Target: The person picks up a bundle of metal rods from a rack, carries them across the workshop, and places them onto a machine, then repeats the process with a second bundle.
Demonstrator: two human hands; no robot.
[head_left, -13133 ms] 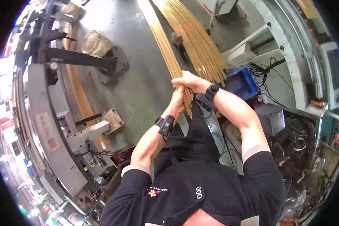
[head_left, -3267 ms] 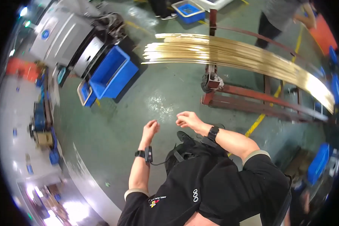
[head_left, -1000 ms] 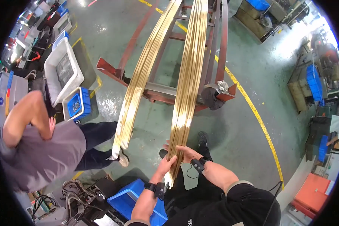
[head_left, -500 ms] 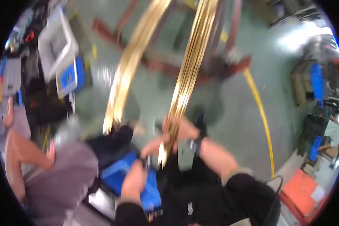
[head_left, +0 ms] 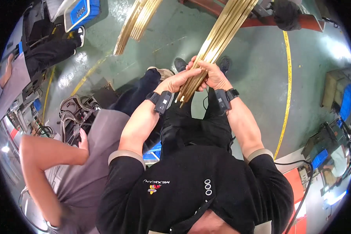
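Observation:
A bundle of long, thin brass-coloured rods (head_left: pixel 226 31) slants away from me toward the upper right. Near its close end my left hand (head_left: pixel 179 80) is wrapped round it from the left. My right hand (head_left: pixel 213 75) grips the same rods from the right, a little farther along, its thumb across the top. The near tips of the rods stick out below my hands, slightly uneven. A second bundle of similar rods (head_left: pixel 138 25) lies farther left, apart from my hands; its far end is outside the picture.
A red metal frame (head_left: pixel 261 21) stands ahead, with a dark object (head_left: pixel 286 15) on it. A co-worker in a grey shirt (head_left: pixel 93 163) is close on my left; another person's legs (head_left: pixel 52 52) show beyond. A blue bin (head_left: pixel 82 13) stands far left. A yellow floor line (head_left: pixel 288 85) runs on the right.
The view has tilted and become sharper, so the hands, rods and red frame sit higher in the picture. Both hands still hold the rod bundle.

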